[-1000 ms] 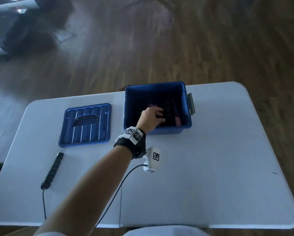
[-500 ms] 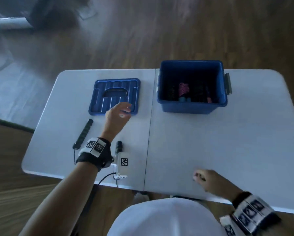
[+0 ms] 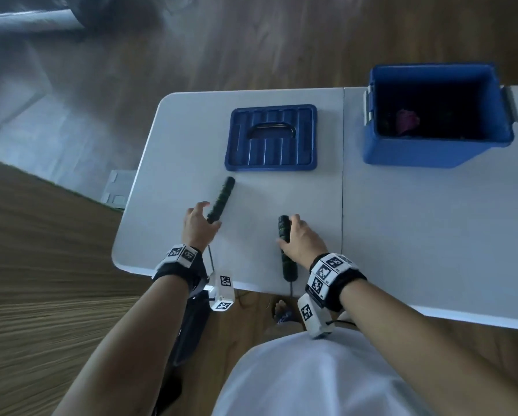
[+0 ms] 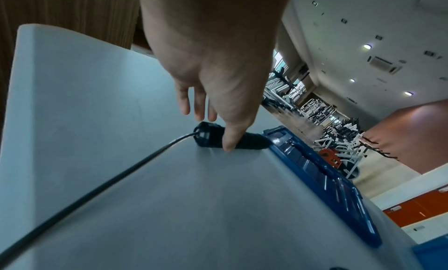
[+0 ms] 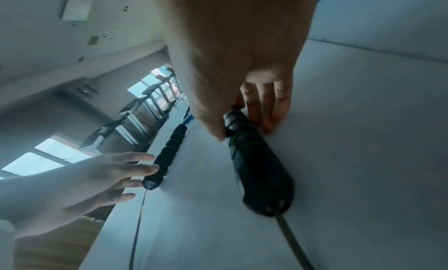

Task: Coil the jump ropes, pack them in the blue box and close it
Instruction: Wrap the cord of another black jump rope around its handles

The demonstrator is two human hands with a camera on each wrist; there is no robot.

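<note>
- Two black rope handles are laid flat on the table: the left handle just before the lid, the right handle near the table's edge.
- A thin black cord is run from the left handle.
- The blue box is left open, with something pink seen inside.
- The blue lid is laid flat beside it.

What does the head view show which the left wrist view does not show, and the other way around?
Only the head view shows the open blue box, the right hand on the second handle, and both wrist trackers. Only the left wrist view shows the thumb pressed against the handle, and gym machines behind. Both show the left hand, its black handle, the blue lid and the table.
</note>
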